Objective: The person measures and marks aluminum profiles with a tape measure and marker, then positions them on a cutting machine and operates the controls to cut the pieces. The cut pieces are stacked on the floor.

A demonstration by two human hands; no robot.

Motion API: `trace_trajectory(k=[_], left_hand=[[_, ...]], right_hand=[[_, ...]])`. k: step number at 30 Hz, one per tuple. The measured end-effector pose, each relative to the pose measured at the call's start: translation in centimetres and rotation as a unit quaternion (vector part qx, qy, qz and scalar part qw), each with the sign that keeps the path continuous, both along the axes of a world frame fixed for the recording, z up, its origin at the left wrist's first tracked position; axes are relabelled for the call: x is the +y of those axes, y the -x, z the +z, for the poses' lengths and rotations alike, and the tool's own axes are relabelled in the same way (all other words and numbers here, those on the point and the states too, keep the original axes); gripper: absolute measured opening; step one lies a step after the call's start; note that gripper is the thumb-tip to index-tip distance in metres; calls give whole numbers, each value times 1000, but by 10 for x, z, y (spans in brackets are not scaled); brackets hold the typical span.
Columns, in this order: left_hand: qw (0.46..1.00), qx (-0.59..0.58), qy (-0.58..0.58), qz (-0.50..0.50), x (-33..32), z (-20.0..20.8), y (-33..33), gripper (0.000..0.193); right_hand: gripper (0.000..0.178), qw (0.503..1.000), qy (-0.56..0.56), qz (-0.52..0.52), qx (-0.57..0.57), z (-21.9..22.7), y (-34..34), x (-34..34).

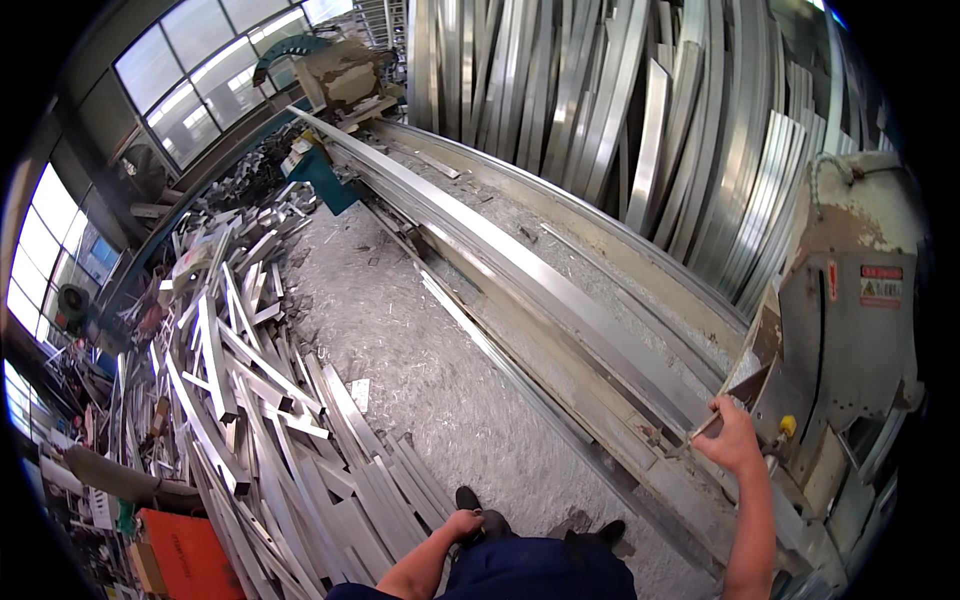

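My right hand (732,440) is closed, thumb and fingers pinched round a short, thin, pale rod-like piece (706,426). It is at the near end of a long, flat silver metal profile (520,255), which lies along a machine bed (590,395). Whether the piece is fixed to the machine cannot be made out. Just right of this hand stands a worn grey machine housing (850,320) with a yellow knob (787,427). My left hand (465,524) is low in front of my body, its fingers curled. Anything inside them is hidden.
Loose metal profiles (240,370) lie in a large heap on the left, near an orange-red box (185,555). Tall metal bars (560,90) lean behind the bed. At its far end are a second machine head (340,75) and a teal bin-like part (325,182). Scraps litter the floor (370,300).
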State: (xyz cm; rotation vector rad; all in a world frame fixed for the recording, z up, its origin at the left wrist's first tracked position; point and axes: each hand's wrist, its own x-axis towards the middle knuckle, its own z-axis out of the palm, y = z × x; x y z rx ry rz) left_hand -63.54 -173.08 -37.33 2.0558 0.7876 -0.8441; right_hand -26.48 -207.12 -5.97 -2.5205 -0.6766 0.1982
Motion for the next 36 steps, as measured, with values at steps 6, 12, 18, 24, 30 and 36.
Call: trace_trajectory(k=[6, 12, 18, 24, 30, 36], left_hand=[[998, -17, -11, -67, -3, -11, 4, 48], [1000, -20, 1, 14, -12, -26, -2, 48], [971, -104, -39, -213, 7, -68, -1, 42], [937, -166, -103, -290, 25, -87, -6, 27], [996, -19, 5, 83, -8, -14, -30, 47], [987, -122, 3, -101, 13, -35, -4, 24]], right_hand=[[63, 999, 51, -12, 7, 14, 6, 13], [64, 999, 44, -6, -9, 11, 6, 13], [63, 999, 23, -1, -25, 2, 4, 11], [58, 1000, 24, -5, -5, 4, 1, 6], [63, 999, 33, 1, 28, -11, -7, -4], [63, 999, 25, 4, 36, -8, -7, 1]])
